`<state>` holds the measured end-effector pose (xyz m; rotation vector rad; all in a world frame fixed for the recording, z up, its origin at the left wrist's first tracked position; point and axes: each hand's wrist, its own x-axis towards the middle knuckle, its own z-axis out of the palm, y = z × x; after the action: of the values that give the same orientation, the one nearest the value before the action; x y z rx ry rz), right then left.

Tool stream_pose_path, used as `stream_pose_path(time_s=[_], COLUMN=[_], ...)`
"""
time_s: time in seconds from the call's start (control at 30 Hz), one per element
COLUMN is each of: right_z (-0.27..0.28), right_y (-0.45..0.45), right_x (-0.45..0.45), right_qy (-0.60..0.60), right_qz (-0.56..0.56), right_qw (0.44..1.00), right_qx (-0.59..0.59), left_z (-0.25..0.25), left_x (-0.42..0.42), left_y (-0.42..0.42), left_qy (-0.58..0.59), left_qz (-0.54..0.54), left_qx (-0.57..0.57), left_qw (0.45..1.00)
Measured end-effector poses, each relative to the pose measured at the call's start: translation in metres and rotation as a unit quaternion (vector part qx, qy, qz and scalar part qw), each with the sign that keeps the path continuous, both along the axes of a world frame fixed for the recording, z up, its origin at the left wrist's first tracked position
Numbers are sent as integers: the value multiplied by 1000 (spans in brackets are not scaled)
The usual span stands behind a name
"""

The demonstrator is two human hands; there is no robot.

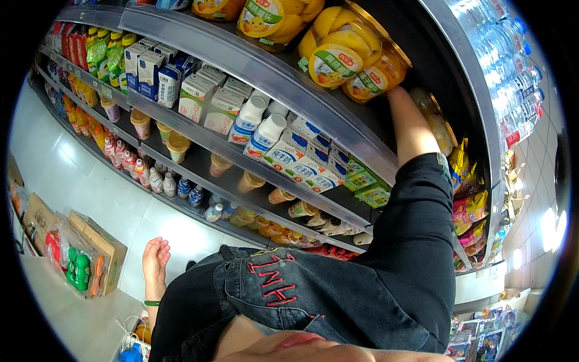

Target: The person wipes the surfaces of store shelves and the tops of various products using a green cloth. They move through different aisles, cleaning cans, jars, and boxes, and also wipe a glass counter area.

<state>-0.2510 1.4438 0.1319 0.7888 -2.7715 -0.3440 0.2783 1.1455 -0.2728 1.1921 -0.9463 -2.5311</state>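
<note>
My right arm, in a black sleeve pushed up the forearm, reaches into the upper shelf. The hand itself is hidden behind a jar of orange fruit, so what it touches cannot be told. Beside that jar stands a large jar of yellow fruit with a gold lid. Another jar, with pale contents, is just right of the forearm. My left hand hangs low at the left, fingers loosely curled and holding nothing, a green bangle on the wrist.
A clear plastic shelf edge curves across the view. Lower shelves hold milk cartons, white-capped bottles and drink cups. Snack bags and bottled water lie right. Cardboard boxes stand on the left.
</note>
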Motion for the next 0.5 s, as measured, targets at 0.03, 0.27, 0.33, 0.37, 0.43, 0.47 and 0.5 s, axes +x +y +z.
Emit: stream_pose_path(time_s=[0.03, 0.27, 0.33, 0.37, 0.43, 0.47, 0.5], right_z=[-3, -11, 0, 6, 19, 24, 31], right_y=[0, -1, -8, -11, -11, -9, -9], right_x=[13, 90, 131, 152, 182, 192, 199], right_qy=[-4, -73, -77, -79, -113, -131, -149], right_qz=[23, -132, -103, -90, -85, -79, -69], right_qw=[1000, 986, 990, 991, 990, 988, 986], right_qx=[1, 67, 59, 55, 24, 20, 17], left_z=[1, 11, 15, 17, 20, 20, 20], left_x=[2, 2, 0, 0, 0, 0, 0], left_y=[-2, -17, -19, -20, -22, -22, -22], left_qy=[2, 2, 3, 4, 8, 12, 15], left_qz=[3, -29, -35, -38, -46, -51, -52], left_qx=[-1, -31, -36, -37, -39, -39, -40], left_qw=[1000, 999, 999, 999, 998, 998, 998])
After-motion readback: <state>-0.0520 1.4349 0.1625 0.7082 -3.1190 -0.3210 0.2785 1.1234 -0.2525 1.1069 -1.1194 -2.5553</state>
